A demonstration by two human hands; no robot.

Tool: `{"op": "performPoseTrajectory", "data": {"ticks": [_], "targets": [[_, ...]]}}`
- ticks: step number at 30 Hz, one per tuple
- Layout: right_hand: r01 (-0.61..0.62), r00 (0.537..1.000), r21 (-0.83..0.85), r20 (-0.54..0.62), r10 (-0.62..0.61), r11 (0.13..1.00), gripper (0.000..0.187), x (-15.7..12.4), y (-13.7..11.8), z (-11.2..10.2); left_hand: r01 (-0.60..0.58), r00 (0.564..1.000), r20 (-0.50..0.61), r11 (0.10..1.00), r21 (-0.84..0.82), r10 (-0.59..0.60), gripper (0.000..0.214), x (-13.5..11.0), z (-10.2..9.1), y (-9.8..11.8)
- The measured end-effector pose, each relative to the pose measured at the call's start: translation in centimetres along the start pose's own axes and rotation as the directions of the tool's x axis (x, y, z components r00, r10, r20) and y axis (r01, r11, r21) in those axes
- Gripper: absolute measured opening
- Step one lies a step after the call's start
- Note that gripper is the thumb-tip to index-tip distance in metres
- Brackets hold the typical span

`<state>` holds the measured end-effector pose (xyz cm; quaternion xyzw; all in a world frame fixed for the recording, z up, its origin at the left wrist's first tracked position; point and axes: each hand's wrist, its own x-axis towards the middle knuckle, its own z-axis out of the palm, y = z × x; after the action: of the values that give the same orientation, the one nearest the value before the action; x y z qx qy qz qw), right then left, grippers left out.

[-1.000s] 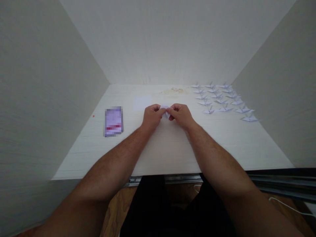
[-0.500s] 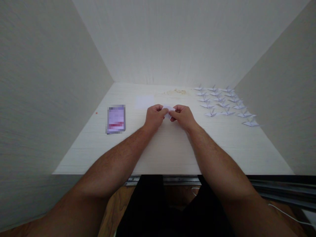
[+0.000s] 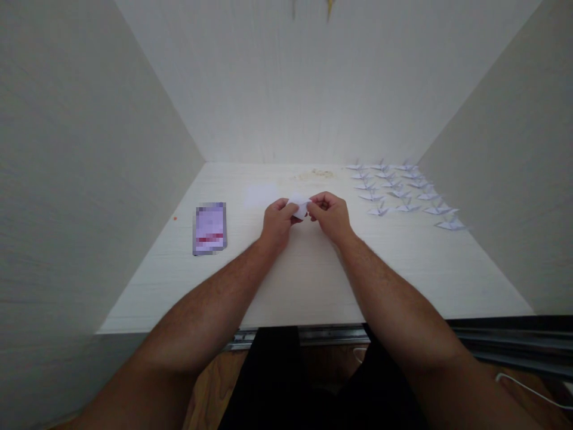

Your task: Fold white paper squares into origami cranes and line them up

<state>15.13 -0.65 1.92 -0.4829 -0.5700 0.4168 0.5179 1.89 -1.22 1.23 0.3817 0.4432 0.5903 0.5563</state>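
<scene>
Reaching forward, pinching small folded white paper [image 3: 297, 206] between left hand [image 3: 277, 220] and right hand [image 3: 332, 216], close together over middle of white counter [image 3: 308, 280]. Well left of rowed white folded-paper cranes [image 3: 450, 225], right of pixelated purple rectangular object [image 3: 209, 229].

two hands [image 3: 276, 222] [image 3: 333, 218], one held paper [image 3: 299, 207], sixteen cranes [image 3: 428, 196]

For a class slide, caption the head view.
Left hand and right hand hold white paper, with paper cranes to the right.
</scene>
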Motion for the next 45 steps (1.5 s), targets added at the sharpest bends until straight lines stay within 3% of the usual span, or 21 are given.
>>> {"op": "performPoseTrajectory", "data": {"ticks": [13,31,45], "targets": [[0.004,1.000,0.015,-0.010,-0.004,1.000,0.021,0.41,0.05,-0.45,0.013,0.990,0.142,1.000,-0.024,-0.010,0.023,-0.37,-0.22,0.12],[0.115,0.988,-0.134,-0.084,-0.127,0.984,0.015,-0.05,0.08,-0.57,-0.067,0.990,0.133,0.994,0.085,0.055,0.019,0.11,-0.54,-0.26],[0.189,0.979,-0.079,-0.066,-0.195,0.979,0.013,0.19,0.32,-0.85,-0.031,0.989,0.146,0.997,0.072,0.020,0.017,-0.13,-0.38,0.00]]}}
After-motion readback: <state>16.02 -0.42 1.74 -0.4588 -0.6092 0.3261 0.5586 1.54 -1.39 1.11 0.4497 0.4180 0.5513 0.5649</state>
